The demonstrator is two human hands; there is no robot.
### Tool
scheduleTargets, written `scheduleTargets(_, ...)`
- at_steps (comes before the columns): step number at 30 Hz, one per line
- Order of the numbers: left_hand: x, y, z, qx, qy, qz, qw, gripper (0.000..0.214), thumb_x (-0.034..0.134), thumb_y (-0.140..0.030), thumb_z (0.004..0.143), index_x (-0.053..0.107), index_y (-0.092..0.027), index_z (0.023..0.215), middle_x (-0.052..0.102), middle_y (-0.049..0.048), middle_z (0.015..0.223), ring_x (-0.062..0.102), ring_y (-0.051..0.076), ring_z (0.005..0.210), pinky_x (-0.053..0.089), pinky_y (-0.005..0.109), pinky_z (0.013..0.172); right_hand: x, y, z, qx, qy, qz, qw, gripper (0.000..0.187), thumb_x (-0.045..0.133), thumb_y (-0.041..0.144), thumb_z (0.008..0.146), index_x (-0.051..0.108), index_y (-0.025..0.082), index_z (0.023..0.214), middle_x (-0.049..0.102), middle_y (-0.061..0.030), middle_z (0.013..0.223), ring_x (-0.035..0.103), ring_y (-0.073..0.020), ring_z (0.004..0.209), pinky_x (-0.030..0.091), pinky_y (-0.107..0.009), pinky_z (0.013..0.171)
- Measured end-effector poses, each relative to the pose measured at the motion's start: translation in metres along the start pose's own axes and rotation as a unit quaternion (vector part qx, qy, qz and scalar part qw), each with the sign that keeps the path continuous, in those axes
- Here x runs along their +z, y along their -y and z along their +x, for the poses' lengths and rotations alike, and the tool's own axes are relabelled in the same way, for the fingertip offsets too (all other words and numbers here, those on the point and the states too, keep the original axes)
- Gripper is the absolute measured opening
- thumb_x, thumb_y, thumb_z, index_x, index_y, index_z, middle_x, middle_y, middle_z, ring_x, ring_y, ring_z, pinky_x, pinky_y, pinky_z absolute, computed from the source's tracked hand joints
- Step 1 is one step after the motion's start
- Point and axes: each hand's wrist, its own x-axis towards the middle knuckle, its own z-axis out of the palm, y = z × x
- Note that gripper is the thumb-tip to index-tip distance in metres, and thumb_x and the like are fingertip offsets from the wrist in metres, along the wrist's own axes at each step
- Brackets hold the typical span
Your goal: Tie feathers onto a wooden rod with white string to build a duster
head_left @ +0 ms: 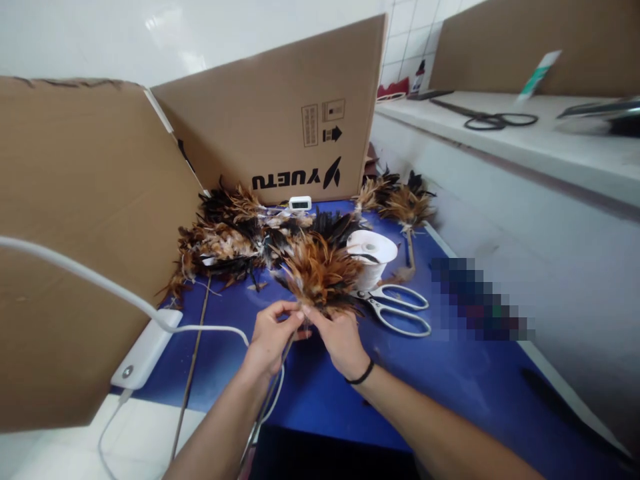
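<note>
Both hands meet over a blue mat (450,380). My left hand (270,337) pinches the base of a bunch of brown and black feathers (320,270) where it joins a thin stick. My right hand (340,337), a black band on its wrist, grips the same feather bunch from the right, fingers closed round it. The stick runs down toward me between my forearms.
A heap of loose feathers (225,243) lies behind, with a white thread spool (373,257) and white-handled scissors (400,310) to the right. Another feathered stick (405,207) lies further back. Cardboard walls (75,233) stand left and behind. A white power bank (145,353) with cable sits left. Black scissors (495,120) lie on the right ledge.
</note>
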Motion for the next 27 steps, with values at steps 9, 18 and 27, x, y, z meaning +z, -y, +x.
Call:
scheduleTargets(9,-0.005,-0.011,0.012,-0.069,0.195,-0.023,0.978,0.027,0.069,-0.03,0.071,0.059,-0.01,0.086,0.056,0.0046,0.075,0.056,0.01,0.064,0.039,0.018,0.05,-0.003,-0.004,0.003,0.018,0.005,-0.02,1.0,0.037,0.062,0.042,0.076,0.059,0.017,0.049,0.059,0.0013,0.047,0.055,-0.0114,0.049,0.044,-0.023,0.055)
scheduleTargets(18,-0.004,-0.008,0.015,-0.083,0.214,0.017,0.973,0.031,0.066,-0.039,0.071,0.054,-0.01,0.072,0.05,0.0012,0.067,0.033,0.001,0.047,0.015,0.018,0.043,-0.005,-0.008,0.006,0.067,0.041,-0.015,0.997,0.038,0.062,0.046,0.072,0.055,0.017,0.049,0.06,0.0001,0.054,0.055,-0.0129,0.057,0.044,-0.025,0.063)
scheduleTargets(27,-0.003,-0.003,0.013,-0.054,0.152,0.057,0.985,0.027,0.062,-0.036,0.072,0.05,-0.012,0.074,0.044,-0.0025,0.064,0.028,0.001,0.045,0.015,0.019,0.043,-0.014,0.004,0.013,0.078,0.135,0.018,0.988,0.033,0.057,0.043,0.074,0.058,0.017,0.054,0.059,-0.0024,0.054,0.057,-0.0162,0.062,0.045,-0.026,0.059)
